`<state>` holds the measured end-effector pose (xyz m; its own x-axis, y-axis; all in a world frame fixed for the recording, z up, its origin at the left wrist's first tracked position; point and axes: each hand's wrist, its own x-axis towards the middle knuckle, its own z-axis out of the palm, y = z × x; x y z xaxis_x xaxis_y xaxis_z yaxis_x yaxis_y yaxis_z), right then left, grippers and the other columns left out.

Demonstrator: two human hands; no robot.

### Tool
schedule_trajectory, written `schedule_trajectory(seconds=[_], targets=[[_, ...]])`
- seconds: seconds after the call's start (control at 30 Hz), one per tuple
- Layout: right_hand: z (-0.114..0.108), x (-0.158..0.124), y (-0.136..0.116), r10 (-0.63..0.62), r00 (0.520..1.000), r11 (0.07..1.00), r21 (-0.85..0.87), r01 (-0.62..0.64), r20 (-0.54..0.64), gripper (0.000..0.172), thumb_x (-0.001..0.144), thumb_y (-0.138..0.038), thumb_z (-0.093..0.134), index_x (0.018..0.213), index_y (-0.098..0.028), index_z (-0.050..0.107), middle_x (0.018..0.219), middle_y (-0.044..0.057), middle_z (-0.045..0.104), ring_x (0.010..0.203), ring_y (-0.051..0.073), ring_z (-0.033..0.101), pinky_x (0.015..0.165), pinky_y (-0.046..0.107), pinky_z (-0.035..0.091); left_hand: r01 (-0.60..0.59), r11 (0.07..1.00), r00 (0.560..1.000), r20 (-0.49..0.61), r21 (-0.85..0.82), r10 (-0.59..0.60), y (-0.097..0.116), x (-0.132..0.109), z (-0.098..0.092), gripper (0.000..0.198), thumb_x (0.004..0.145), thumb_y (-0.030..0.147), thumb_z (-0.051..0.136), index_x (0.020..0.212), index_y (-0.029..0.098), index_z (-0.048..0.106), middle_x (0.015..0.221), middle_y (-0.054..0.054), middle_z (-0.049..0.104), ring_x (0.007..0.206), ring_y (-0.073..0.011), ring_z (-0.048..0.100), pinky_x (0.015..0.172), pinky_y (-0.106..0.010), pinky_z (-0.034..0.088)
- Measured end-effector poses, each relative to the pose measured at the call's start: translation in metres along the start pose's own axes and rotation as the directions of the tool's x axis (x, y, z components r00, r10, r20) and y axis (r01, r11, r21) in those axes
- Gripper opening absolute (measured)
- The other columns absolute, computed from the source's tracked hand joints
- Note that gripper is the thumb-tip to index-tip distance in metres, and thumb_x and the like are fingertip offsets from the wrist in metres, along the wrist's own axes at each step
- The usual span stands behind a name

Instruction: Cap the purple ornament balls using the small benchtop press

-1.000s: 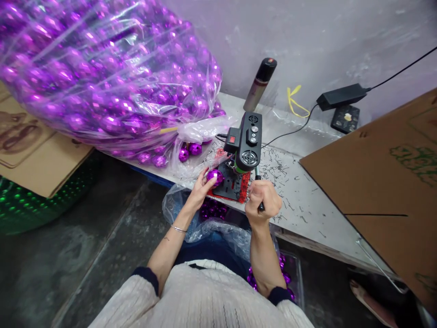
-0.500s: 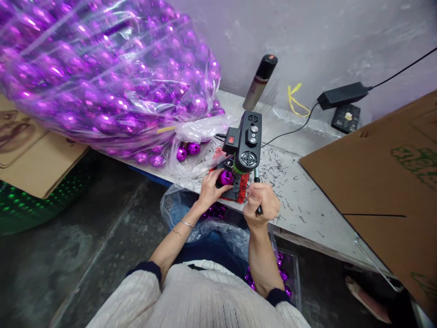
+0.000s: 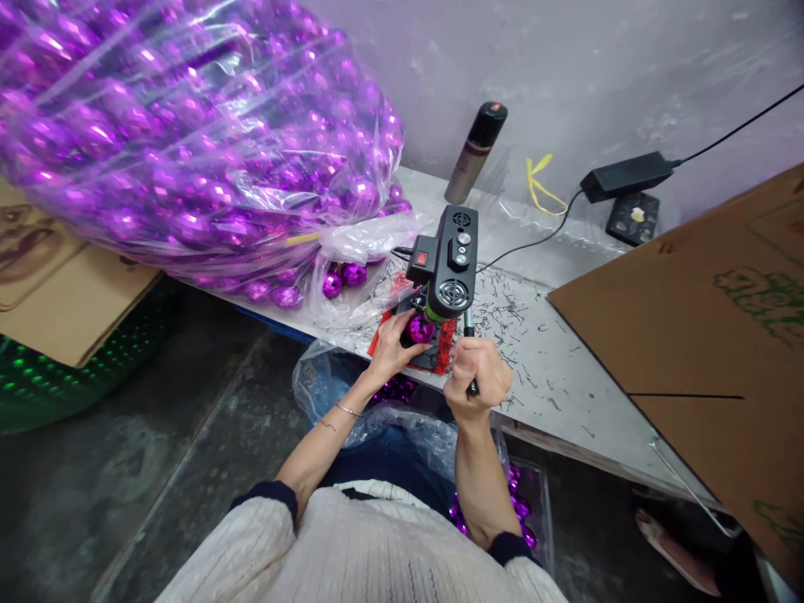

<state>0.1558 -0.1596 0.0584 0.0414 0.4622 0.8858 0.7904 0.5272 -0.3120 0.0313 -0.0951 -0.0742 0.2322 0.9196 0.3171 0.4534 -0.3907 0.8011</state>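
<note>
A shiny purple bauble (image 3: 420, 329) is pinched between the thumb and fingers of my left hand (image 3: 395, 345). It sits over the dark base of a small black machine (image 3: 456, 261), close under the machine's head, whose green ring shows at the lower edge. My right hand (image 3: 478, 374) is wrapped round the black-gripped lever (image 3: 469, 335) at the machine's right side. Red material (image 3: 445, 342) lies under the base. Whether the bauble touches the machine's head is hidden from above.
A big clear bag of purple baubles (image 3: 207, 151) fills the left. A spray can (image 3: 476, 151) and a black power adapter (image 3: 626, 176) stand near the wall. Thin dark bits litter the table (image 3: 546, 368). A cardboard box (image 3: 703, 335) is at right; more baubles (image 3: 521, 507) lie below.
My left hand has shifted slightly to the right with the bauble, bringing it nearer the machine's head. My right hand keeps its hold on the lever.
</note>
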Motion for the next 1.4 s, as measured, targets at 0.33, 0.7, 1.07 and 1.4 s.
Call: schedule_trajectory(seconds=[0.33,0.7,1.07,1.4], targets=[[0.017,-0.038,0.011,0.010,0.999,0.998,0.068,-0.007,-0.052,0.026,0.101,-0.019,0.040,0.077,-0.023,0.048,0.069,0.000,0.057,0.061,0.012,0.055,0.060,0.027,0.044,-0.048,0.997,0.997,-0.052,0.060,0.051,-0.007,-0.006,0.004,0.070,0.082,0.053,0.080,0.139,0.021,0.058,0.132,-0.014,0.069,0.125,-0.0306,0.065,0.109,-0.048,0.049],[0.032,-0.057,0.022,0.016,0.990,0.994,0.105,-0.001,-0.141,0.029,0.104,-0.026,0.036,0.078,-0.023,0.046,0.071,0.000,0.058,0.060,0.012,0.057,0.060,0.030,0.044,-0.052,0.998,0.997,-0.061,0.041,0.055,-0.007,-0.007,0.005,0.069,0.082,0.052,0.080,0.139,0.021,0.058,0.131,-0.014,0.069,0.124,-0.0306,0.065,0.110,-0.049,0.049],[0.043,-0.060,0.023,0.024,0.975,0.990,0.138,0.007,-0.221,0.032,0.106,-0.027,0.032,0.076,-0.023,0.044,0.069,-0.003,0.051,0.063,0.012,0.062,0.061,0.029,0.047,-0.043,0.999,0.999,-0.030,0.027,0.044,-0.005,-0.004,0.001,0.063,0.086,0.052,0.076,0.137,0.019,0.057,0.131,-0.015,0.069,0.125,-0.0303,0.065,0.110,-0.050,0.049],[0.024,-0.029,0.010,0.119,0.981,0.989,0.101,-0.104,-0.153,0.028,0.102,-0.020,0.041,0.074,-0.023,0.048,0.069,-0.001,0.056,0.062,0.012,0.057,0.060,0.028,0.045,-0.075,0.996,0.997,-0.026,0.037,0.076,-0.005,-0.004,0.000,0.067,0.087,0.052,0.075,0.143,0.021,0.053,0.133,-0.015,0.068,0.126,-0.0307,0.064,0.109,-0.050,0.050]])
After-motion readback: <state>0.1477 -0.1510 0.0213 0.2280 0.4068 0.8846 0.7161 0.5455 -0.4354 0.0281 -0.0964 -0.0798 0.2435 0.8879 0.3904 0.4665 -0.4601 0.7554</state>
